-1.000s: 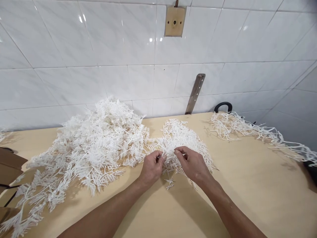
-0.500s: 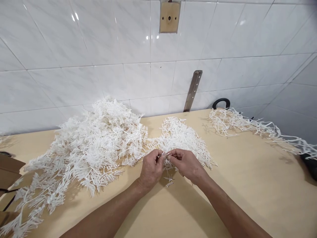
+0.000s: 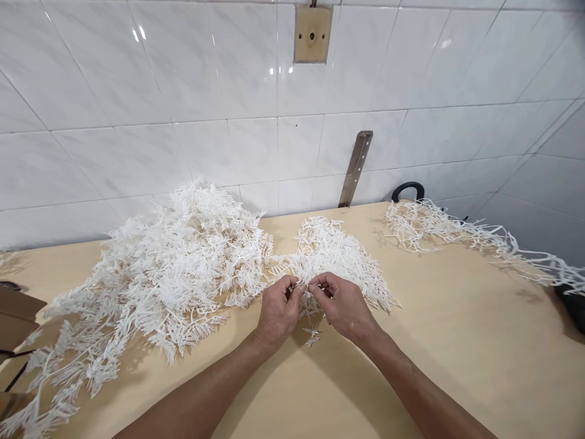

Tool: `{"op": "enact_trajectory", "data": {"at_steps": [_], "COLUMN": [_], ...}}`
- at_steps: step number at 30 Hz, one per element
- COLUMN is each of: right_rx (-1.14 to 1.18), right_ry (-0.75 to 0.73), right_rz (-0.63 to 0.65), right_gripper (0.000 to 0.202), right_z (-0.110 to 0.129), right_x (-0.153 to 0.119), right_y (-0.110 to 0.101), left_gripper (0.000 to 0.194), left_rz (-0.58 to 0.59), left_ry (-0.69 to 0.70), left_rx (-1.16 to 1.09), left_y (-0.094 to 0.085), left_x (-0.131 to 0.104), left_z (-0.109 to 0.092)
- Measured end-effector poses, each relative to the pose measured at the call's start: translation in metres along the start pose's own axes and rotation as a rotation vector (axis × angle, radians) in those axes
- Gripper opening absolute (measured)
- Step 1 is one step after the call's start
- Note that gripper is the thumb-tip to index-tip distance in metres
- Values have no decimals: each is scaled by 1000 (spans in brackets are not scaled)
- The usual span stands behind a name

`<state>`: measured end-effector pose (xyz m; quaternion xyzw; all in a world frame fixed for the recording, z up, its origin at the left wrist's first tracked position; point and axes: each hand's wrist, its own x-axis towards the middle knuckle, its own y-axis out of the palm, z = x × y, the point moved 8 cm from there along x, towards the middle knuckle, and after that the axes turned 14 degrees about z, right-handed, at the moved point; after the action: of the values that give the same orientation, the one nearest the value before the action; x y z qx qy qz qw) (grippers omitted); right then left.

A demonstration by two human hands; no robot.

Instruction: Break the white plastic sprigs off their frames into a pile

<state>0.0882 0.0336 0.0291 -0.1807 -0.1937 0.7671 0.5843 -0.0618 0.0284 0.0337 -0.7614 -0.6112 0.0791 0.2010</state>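
Note:
My left hand (image 3: 280, 308) and my right hand (image 3: 343, 305) meet at the near edge of a small pile of white sprigs (image 3: 342, 253). Thumb and fingers of each hand are pinched on a tiny white piece between them, mostly hidden by the fingertips. Just below the hands, a few loose white bits (image 3: 312, 335) lie on the tabletop. A much larger heap of white, feathery plastic-looking branches (image 3: 183, 262) spreads to the left of my left hand.
Bare white stems (image 3: 493, 241) trail across the back right of the table (image 3: 457, 341), beside a black curved handle (image 3: 408, 186). A metal strip (image 3: 356, 169) leans on the tiled wall. Brown cardboard (image 3: 18, 320) sits at far left.
The fingertips have shifted slightly around the small white piece, and the fingers of my right hand are a little more curled. The piles have not moved.

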Motion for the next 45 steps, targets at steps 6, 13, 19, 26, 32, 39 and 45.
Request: {"op": "enact_trajectory", "data": {"at_steps": [6,13,19,26,32,39,45], "right_rx": [-104,-5,-2,-167,-222,-268,-276], "right_ry": [-75,-29,-11,-80,-162,-268,-229], "right_rz": [-118,-35,36,-66,-117,-175,-171], "right_gripper": [22,25,26,27,22,20,15], "right_z": [11,6,7,18,21,22,25], "right_x": [-6,-2,-1,-6,-6,-9,-8], "right_y": [-5,-1,0,-3,4,3,6], "left_gripper": [27,23,22,28,29,30,22], "left_rz": [-15,0,23,8,-23,5,-38], "left_ry": [-2,56,86,50,9,-40,65], "left_rx": [37,39,38,-3,-8,-86,38], "left_y": [0,1,3,2,-1,2,1], "left_x": [0,0,-1,0,1,5,0], "left_z": [3,-3,-5,-2,3,10,5]}}
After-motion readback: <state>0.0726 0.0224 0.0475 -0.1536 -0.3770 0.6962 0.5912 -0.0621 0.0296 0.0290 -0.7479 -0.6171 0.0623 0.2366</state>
